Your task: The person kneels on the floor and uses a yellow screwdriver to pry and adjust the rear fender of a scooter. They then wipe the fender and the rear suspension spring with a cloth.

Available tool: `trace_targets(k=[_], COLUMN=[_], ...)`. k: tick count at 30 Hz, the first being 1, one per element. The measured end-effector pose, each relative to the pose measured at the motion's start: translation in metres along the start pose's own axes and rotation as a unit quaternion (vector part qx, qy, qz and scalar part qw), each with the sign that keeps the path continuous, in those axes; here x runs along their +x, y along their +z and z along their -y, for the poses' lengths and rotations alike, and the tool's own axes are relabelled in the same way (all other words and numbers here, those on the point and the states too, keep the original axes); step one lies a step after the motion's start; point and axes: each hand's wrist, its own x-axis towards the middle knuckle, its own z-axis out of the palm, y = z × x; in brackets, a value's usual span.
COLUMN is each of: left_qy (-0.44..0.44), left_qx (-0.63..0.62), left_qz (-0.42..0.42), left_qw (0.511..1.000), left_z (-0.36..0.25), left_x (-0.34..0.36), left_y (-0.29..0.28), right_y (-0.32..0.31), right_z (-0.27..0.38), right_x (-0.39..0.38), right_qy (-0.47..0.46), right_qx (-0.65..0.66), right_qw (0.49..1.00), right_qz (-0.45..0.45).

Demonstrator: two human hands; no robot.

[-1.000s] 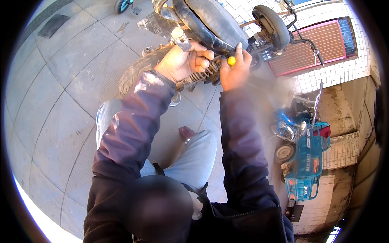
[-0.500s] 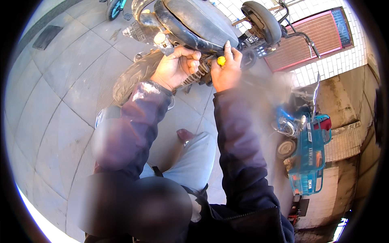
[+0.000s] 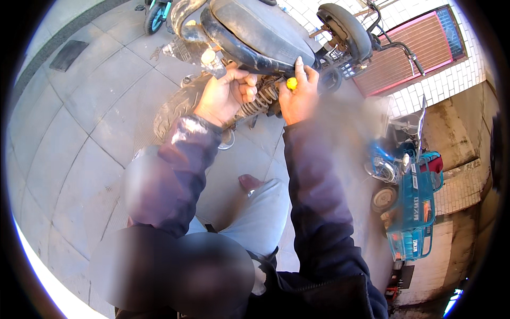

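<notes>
A dusty scooter [image 3: 260,32] with a black seat and black side panel stands in front of me. My left hand [image 3: 226,93] is raised under the panel's rear end, fingers curled in; whatever they hold, if anything, is hidden. A short way to the right, my right hand [image 3: 300,98] wraps round a yellow-handled tool [image 3: 291,83], only its rounded end showing. One finger of that hand points up against the panel's lower edge. Between and behind the hands sits a coil spring shock absorber [image 3: 261,102]. The rear tyre [image 3: 172,111] lies left of my left hand.
A blue cargo tricycle [image 3: 411,196] stands at the right. At the back are a white brick wall [image 3: 409,103] and a pink-framed shutter [image 3: 406,50]. A small turquoise-wheeled bike [image 3: 155,18] and a dark mat [image 3: 69,56] are far left on the tiled floor [image 3: 79,154].
The whole view has shifted slightly, so things appear a little further right and lower. Both hands stay at the panel, and my left hand's fingers remain curled.
</notes>
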Motion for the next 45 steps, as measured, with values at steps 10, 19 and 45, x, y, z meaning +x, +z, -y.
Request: trace_targets(k=[10,19,45], left_qy=[0.450,0.382,0.157], left_qx=[0.731,0.862,0.786], left_qz=[-0.098,-0.044,-0.225], left_qw=[0.504,0.331,0.555], left_z=[-0.007,-0.008,-0.089], left_x=[-0.070,-0.043,-0.166], left_y=[0.083,0.081,-0.087], right_y=[-0.041,-0.037,0.000], right_z=[-0.013,0.081,0.090], right_x=[0.042,0.168,0.124], right_qy=[-0.006,-0.095,-0.330], right_qx=[0.024,0.027,-0.035], right_qw=[1.000,0.985,0.931], right_qz=[0.014,-0.142,0.150])
